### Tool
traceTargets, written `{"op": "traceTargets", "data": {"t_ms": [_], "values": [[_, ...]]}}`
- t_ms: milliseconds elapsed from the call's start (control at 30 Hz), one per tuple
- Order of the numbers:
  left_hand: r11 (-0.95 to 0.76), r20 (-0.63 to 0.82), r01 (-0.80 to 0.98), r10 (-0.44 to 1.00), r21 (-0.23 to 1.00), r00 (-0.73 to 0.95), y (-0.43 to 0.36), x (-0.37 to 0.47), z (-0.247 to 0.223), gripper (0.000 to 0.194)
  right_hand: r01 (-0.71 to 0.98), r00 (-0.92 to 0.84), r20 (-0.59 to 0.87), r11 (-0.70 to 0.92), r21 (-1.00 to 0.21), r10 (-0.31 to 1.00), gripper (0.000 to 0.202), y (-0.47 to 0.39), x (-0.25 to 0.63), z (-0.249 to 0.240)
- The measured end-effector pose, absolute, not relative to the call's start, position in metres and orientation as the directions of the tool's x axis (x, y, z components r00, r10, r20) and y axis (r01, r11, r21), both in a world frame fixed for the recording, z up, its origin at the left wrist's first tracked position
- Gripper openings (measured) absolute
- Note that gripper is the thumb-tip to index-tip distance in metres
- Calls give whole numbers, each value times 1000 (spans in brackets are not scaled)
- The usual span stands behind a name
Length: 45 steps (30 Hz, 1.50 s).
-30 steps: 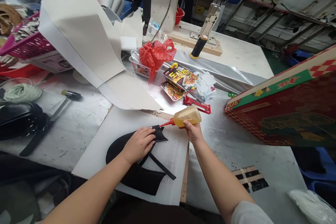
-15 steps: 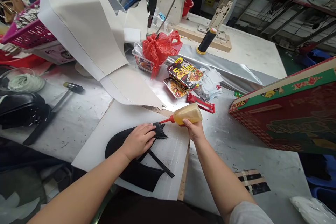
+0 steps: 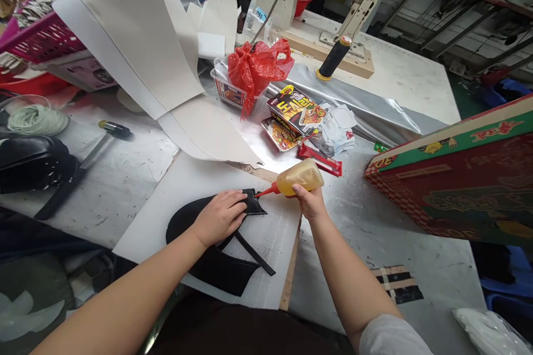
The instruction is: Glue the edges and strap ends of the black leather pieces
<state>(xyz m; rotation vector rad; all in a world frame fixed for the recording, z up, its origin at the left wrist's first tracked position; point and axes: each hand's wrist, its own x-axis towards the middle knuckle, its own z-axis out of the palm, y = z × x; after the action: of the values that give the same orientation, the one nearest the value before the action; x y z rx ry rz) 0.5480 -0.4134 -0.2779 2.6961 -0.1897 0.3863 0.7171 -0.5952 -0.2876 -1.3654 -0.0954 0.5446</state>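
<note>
A black U-shaped piece (image 3: pixel 227 278), which looks like a shoe upper, lies on a white board (image 3: pixel 145 213), with a narrow black strap (image 3: pixel 255 254) across its inner gap. My left hand (image 3: pixel 220 216) rests flat over the far arm of the piece, fingers together and pressing on it near its end. In my right hand (image 3: pixel 310 199) is a squeeze bottle (image 3: pixel 300 176) of yellowish liquid, tilted with its red nozzle (image 3: pixel 268 190) pointing left. The nozzle tip is at the stitched end of the black piece, close to my left fingertips; whether it touches cannot be made out.
Large white sheets (image 3: pixel 137 33) curl over the board's far side. A hammer (image 3: pixel 89 158) lies left. Food packs (image 3: pixel 297 111), a red plastic bag (image 3: pixel 258 69) and a thread spool (image 3: pixel 334 58) stand beyond. A large carton (image 3: pixel 458 172) is at the right.
The view has shifted slightly. My right hand still holds the bottle, its nozzle tip now a little further onto the end of the black piece. My left hand stays in place.
</note>
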Motion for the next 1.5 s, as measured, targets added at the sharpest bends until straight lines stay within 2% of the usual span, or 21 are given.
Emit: {"op": "traceTargets", "data": {"t_ms": [600,1067,1233,1367,1500], "values": [[-918,325,-210,-96,336,941,-414,549,-278,18,-304,824,-221,79,-949,521,50,-608,724,-291],[-912,307,-200,-87,358,948,-414,549,-279,17,-234,782,-168,33,-972,600,53,-622,729,-290],[-911,323,-207,-88,356,942,-414,549,-279,17,-236,807,-165,54,-970,566,52,-621,728,-295],[-913,341,-211,-86,349,936,-414,549,-279,17,-240,853,-181,61,-969,490,55,-615,724,-298],[-917,336,-208,-88,340,938,-414,546,-279,17,-201,888,-117,146,-969,444,62,-614,715,-291]]}}
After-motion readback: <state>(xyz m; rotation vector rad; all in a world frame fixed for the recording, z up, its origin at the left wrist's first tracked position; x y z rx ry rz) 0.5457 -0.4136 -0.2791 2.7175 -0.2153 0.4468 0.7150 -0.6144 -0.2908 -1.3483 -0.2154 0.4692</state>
